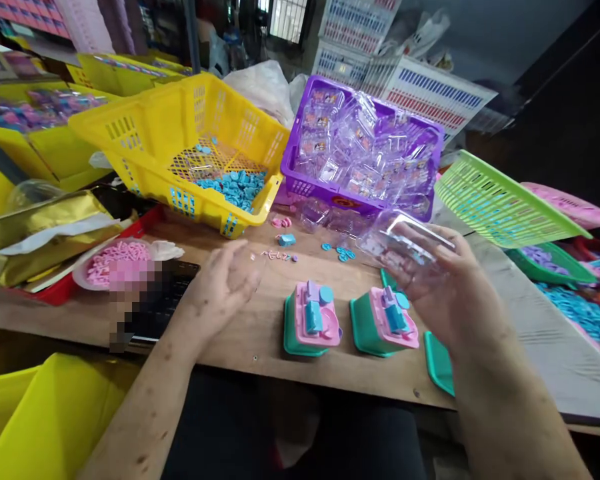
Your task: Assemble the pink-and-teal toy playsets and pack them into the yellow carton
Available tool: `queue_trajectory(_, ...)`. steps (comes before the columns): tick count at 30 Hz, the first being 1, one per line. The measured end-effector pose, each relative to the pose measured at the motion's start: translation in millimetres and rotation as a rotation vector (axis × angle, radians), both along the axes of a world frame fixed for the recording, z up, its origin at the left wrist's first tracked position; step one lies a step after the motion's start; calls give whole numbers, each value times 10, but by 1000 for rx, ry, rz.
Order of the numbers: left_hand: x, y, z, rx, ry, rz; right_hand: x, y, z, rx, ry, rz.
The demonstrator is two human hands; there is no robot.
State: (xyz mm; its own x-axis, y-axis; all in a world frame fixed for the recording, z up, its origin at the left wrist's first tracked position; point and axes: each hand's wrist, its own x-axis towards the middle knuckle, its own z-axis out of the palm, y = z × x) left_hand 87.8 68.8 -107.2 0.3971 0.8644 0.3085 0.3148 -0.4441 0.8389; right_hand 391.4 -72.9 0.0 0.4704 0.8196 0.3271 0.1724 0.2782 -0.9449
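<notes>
Wooden bench (263,337). Right hand (447,283) grasps clear shell (397,233), before near right corner of purple bin (313,188); left hand (225,283) loose, seemingly empty, front-left of bin. Likely thin plastic: hold edges lightly.

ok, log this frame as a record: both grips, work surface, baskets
left grip: open above the wooden bench, no held item visible
right grip: holding a clear plastic shell
between grips: two pink-topped teal boxes, side by side, blue parts on top
yellow basket: blue pieces inside
purple basket: clear plastic packages inside
unclear: package contents
</notes>
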Motion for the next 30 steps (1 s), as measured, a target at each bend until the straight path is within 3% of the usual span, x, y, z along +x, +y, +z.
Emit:
queue_trajectory(2, -71, -42, -62, 81, 320, 3, -53, -159, -109, -75, -72, -24)
queue_trajectory(5, -25, -166, -52, 195, 464, -35, -243, -347, -274, -101, -424, -121)
queue_trajectory(8, 103, -316, -6, 162, 310, -282, -433, -402, -385, -76, -681, -128)
queue_trajectory(11, 273, -439, -63, -109, 158, -508, -526, -373, -430, -177, -786, -53)
queue_trajectory(15, 482, -528, -264, -291, -20, -495, -476, -298, -434, -315, -813, 114)
queue_trajectory(21, 578, -561, -446, -228, -132, -471, -390, -98, -370, -319, -760, 268)
queue_trajectory(26, 629, -531, -535, -130, -197, -480, -624, -28, -171, -187, -1093, 154)
queue_trajectory(30, 675, -512, -579, -99, -286, -509, -812, 43, -45, -177, -1355, 168)
